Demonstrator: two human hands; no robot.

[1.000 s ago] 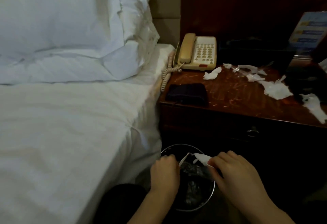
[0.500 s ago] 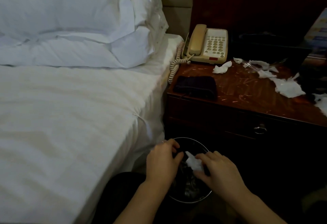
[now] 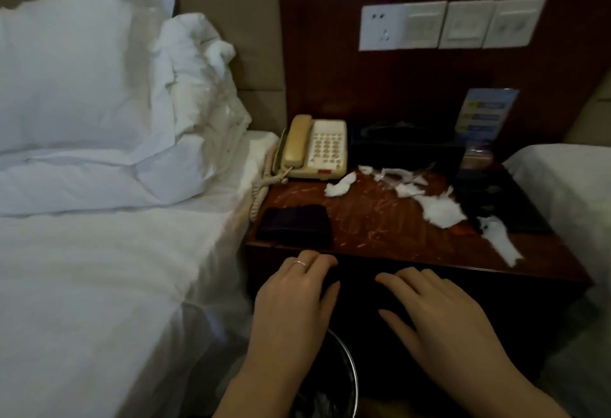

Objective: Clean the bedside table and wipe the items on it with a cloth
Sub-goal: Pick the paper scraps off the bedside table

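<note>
The dark wooden bedside table (image 3: 390, 239) carries a cream telephone (image 3: 314, 148) at its back left and a folded dark cloth (image 3: 296, 226) at its front left. Torn white paper scraps (image 3: 441, 211) lie scattered across its middle and right. My left hand (image 3: 294, 305) and my right hand (image 3: 439, 318) hover empty in front of the table's front edge, fingers relaxed and spread. Below them stands a round bin (image 3: 344, 381) with crumpled waste inside.
A black tissue box (image 3: 403, 143) and an upright blue card (image 3: 486, 113) stand at the table's back. White beds flank the table, the left one (image 3: 99, 269) with pillows (image 3: 82, 70). Wall sockets and switches (image 3: 449, 24) sit above.
Both hands held a white paper scrap over the bin; now they are empty and have risen toward the table's front edge. The view has tilted up.
</note>
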